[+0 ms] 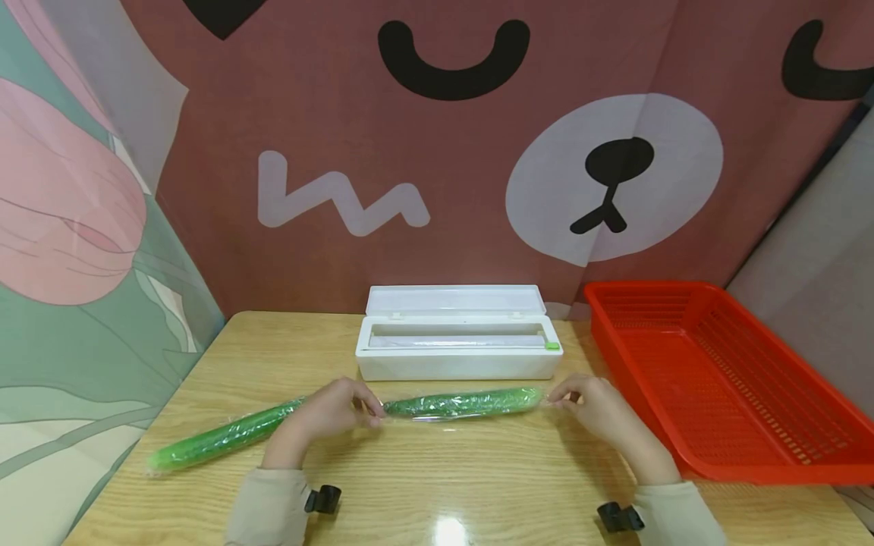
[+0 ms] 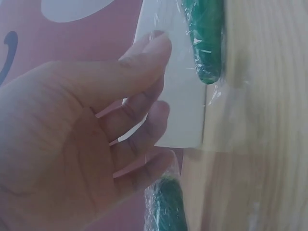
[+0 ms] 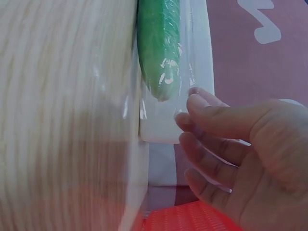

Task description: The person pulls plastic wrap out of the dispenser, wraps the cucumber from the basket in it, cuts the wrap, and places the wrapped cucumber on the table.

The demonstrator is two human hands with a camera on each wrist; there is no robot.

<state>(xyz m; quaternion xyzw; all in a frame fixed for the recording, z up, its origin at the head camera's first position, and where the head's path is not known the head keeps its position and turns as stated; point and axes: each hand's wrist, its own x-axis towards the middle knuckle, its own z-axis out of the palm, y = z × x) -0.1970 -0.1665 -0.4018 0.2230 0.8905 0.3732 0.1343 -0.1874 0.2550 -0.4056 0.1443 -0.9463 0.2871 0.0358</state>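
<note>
A cucumber in clear plastic wrap (image 1: 464, 403) lies crosswise between the two hands. At its darker left end, my left hand (image 1: 344, 409) pinches the loose cling film between thumb and forefinger, the other fingers loosely bent. My right hand (image 1: 592, 403) pinches the film past the paler right end. Film stretches from the right fingertips (image 3: 195, 102) along the cucumber (image 3: 160, 53) in the right wrist view. A second wrapped cucumber (image 1: 225, 437) lies slanted at the left, its upper end partly hidden behind the left hand.
Behind the cucumber stands a white cling film dispenser (image 1: 459, 364), lid raised, with a roll inside and a green slider (image 1: 552, 346). A red plastic basket (image 1: 655, 425) takes up the table's right side. A patterned cloth (image 1: 328, 265) hangs behind the wooden table (image 1: 410, 485).
</note>
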